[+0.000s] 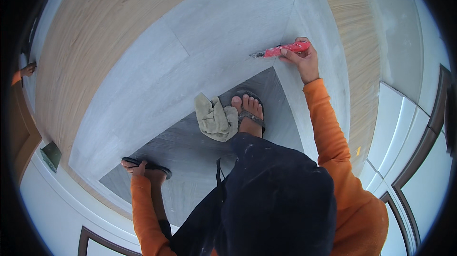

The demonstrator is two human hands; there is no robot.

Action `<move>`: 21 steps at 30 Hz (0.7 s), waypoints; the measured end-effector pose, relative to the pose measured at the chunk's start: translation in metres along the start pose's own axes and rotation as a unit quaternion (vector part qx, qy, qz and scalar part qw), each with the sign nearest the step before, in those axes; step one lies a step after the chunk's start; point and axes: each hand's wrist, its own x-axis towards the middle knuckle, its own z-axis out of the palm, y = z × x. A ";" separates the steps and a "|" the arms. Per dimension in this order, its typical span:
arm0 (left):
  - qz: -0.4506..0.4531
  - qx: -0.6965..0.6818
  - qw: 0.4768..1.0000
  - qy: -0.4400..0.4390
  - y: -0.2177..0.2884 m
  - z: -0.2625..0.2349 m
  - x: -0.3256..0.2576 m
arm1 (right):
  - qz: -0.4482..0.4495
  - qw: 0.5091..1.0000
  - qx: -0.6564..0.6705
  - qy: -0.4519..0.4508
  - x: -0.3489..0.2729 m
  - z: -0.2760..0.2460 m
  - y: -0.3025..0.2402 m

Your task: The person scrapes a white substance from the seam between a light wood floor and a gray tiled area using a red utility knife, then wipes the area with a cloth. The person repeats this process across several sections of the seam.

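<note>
Red cutter knife (287, 49) is in my right hand (305, 61), up near the corner where two light grey walls meet. The fingers of that hand are wrapped around the handle, with the thumb pressed along its near side. The handle is smeared with whitish marks, and its dark, speckled blade end points left, toward the larger light grey wall (157, 65); I cannot tell whether the tip touches it. My left hand (138, 170) is down at the front of my left sandal (157, 167), right beside my toes. Most of its fingers are hidden, so I cannot tell how wide they stand or whether they hold anything.

Between my feet, a crumpled grey-green cloth (216, 120) lies on the dark grey floor (176, 144), up against the side of my right foot (252, 125), which wears a dark strapped sandal. My bent right knee (281, 194), in dark trousers with a few pale specks, fills the lower middle of the view. Both my sleeves are orange. Above the light grey part of the walls runs a pale wood-grain band (109, 23). At the far left edge, another hand (28, 69) shows below an orange cuff, well apart from mine.
</note>
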 end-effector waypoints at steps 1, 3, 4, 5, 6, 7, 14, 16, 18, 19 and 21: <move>-0.016 0.006 1.000 -0.012 -0.004 0.001 0.002 | 0.009 1.000 0.028 0.005 -0.001 0.002 0.000; 0.000 0.027 0.999 -0.020 -0.010 0.002 0.006 | 0.021 0.995 0.101 -0.001 -0.004 0.007 0.000; -0.015 0.050 0.998 -0.020 -0.012 0.002 0.007 | 0.026 0.995 0.090 0.019 -0.005 0.009 -0.001; -0.005 0.045 0.999 -0.020 -0.013 0.002 0.007 | 0.029 0.996 0.085 0.021 -0.005 0.011 -0.002; 0.001 0.046 0.999 -0.008 -0.013 0.003 0.007 | 0.041 0.996 0.078 0.031 -0.006 0.012 -0.003; -0.016 0.046 0.999 -0.011 -0.013 0.003 0.006 | 0.044 0.996 0.067 0.035 -0.006 0.014 -0.005; -0.022 0.035 0.999 -0.006 -0.013 0.006 0.004 | 0.051 0.997 0.025 0.045 -0.007 0.027 -0.003; -0.012 -0.002 1.000 -0.001 -0.017 0.008 0.007 | 0.049 0.997 0.034 0.052 -0.007 0.028 -0.002; -0.008 0.009 1.000 0.003 -0.019 0.009 0.008 | 0.041 0.993 0.071 0.081 -0.008 0.027 -0.003; -0.039 0.026 0.999 -0.006 -0.020 0.009 0.007 | 0.054 0.995 0.055 0.058 -0.008 0.026 -0.003; -0.013 0.024 1.000 -0.004 -0.016 0.007 0.006 | 0.078 0.996 0.023 0.028 -0.008 0.025 -0.004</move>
